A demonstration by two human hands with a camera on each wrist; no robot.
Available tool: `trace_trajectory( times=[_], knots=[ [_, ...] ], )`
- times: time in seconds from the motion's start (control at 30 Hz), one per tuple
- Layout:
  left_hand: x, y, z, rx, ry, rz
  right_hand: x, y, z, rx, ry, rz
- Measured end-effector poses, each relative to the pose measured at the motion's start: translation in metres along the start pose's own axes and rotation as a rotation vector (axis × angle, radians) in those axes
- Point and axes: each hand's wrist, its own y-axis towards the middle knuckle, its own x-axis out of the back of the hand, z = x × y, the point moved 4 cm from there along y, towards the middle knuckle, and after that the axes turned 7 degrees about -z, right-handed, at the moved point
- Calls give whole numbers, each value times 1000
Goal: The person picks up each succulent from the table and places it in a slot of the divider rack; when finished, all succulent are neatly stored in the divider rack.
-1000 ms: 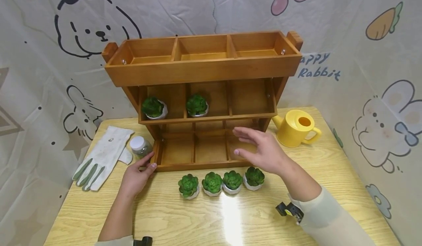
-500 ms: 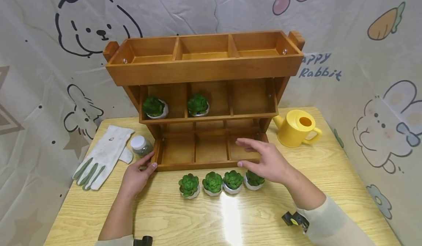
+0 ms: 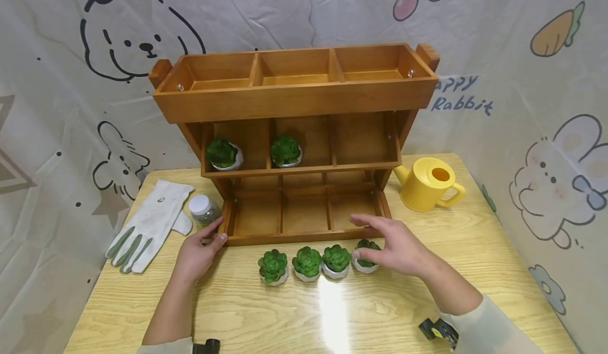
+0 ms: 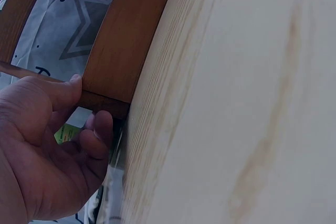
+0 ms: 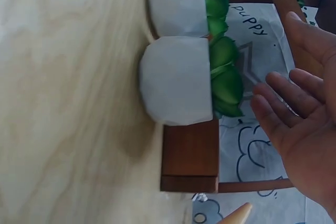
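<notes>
**Right hand over end plant, no contact; left hand on shelf corner**

From my end: right hand is wide, thumb well apart from the fingers, holding nothing. Nearest thing is the end plant, rightmost of four standing in a row on the desk, just in front of the shelf. It's upright, just below the hand, on the thumb side. Left hand pinches the shelf's lower left front corner. Jar is just beside its index finger; can't tell if they touch.

View differences: on head cam the thumb crosses the end plant's leaves, so I couldn't rule out contact from that alone. Right wrist cam shows a gap between hand and leaves. It also gives me the pot's white faceted side; head gives me mostly leaves. In that wrist view the next pot crowds the end one; head shows a narrow gap between them. Left wrist cam has the thumb tip against the wood, other visible fingers curled; head shows mainly the back of that hand. Only head gives me the whole shelf, two plants in its middle tier (left and centre bays), plus the yellow can to its right.
</notes>
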Motion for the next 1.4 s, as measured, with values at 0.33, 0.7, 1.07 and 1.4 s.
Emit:
trace_trajectory(
  times=[0.33,0.7,1.07,1.4],
  knots=[
    [1,-1,1,-2,-3,7,-1,-15,-13,-35,-45,30],
    [1,0,1,-4,-3,2,-7,-24,-28,-106,-60,110],
    [1,0,1,-3,-2,0,-14,-27,-39,-128,-87,165],
    [1,0,0,4,-13,-3,-16,-30,-44,-114,-113,159]
  ],
)
